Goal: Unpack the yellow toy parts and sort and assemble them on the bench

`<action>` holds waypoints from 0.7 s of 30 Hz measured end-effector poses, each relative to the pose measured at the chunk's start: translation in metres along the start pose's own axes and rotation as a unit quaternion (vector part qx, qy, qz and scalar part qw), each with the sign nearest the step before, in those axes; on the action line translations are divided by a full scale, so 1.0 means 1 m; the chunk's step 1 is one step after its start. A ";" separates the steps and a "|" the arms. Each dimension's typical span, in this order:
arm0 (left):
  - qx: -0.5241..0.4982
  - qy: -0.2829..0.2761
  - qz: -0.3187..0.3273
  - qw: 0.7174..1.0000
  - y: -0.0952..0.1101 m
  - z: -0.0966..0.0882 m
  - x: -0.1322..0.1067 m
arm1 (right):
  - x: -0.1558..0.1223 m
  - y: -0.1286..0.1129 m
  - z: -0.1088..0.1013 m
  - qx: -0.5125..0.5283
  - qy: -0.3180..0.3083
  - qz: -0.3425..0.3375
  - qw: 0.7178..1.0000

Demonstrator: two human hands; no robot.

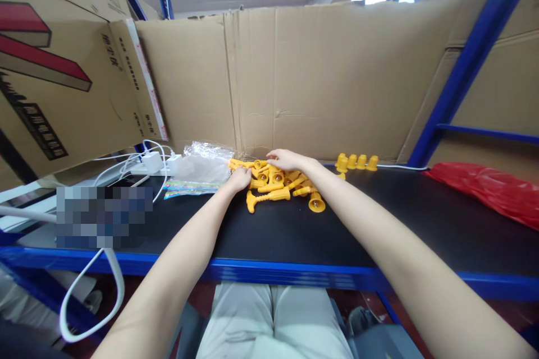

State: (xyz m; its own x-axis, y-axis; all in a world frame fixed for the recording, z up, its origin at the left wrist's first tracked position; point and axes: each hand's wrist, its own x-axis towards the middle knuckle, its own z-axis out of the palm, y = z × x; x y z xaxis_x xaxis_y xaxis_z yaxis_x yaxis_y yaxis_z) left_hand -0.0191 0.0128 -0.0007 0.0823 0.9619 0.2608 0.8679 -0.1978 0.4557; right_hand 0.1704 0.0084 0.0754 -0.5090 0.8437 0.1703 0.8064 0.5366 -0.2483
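A pile of yellow plastic pieces (275,176) lies in the middle of the dark shelf top. It mixes T-shaped handles with ridged stems and small bell-shaped cups. My left hand (241,178) rests at the pile's left edge, touching it, its fingers mostly hidden among the pieces. Over the back of the pile reaches my right hand (290,160), fingers stretched to the left and apart, nothing visibly held. One T-shaped handle (267,197) lies sideways at the front of the pile. Beside it, a bell-shaped cup (317,202) turns its open mouth toward me.
Several yellow cups (357,162) stand at the back right, near a red plastic bag (490,188). Left of the pile lie a clear plastic bag (204,165) and white chargers (152,162) with cables. A cardboard wall (337,78) closes the back; a blue beam (290,274) edges the front.
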 end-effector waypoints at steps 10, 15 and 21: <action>0.001 -0.019 0.009 1.000 0.003 -0.003 -0.005 | 0.036 -0.024 0.034 -0.112 -0.044 0.030 0.992; 0.002 -0.019 0.013 1.000 0.002 -0.002 -0.006 | 0.036 -0.025 0.047 -0.141 -0.010 0.025 0.990; -0.002 0.033 0.035 0.999 0.005 -0.003 -0.005 | 0.034 -0.023 0.049 -0.147 0.028 0.020 0.989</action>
State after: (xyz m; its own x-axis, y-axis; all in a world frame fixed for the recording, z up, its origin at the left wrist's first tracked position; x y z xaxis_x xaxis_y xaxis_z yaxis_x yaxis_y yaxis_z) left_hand -0.0163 0.0067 0.0027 0.1099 0.9314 0.3469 0.8593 -0.2645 0.4378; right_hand 0.1203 0.0253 0.0404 -0.4643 0.8579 0.2200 0.8823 0.4696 0.0308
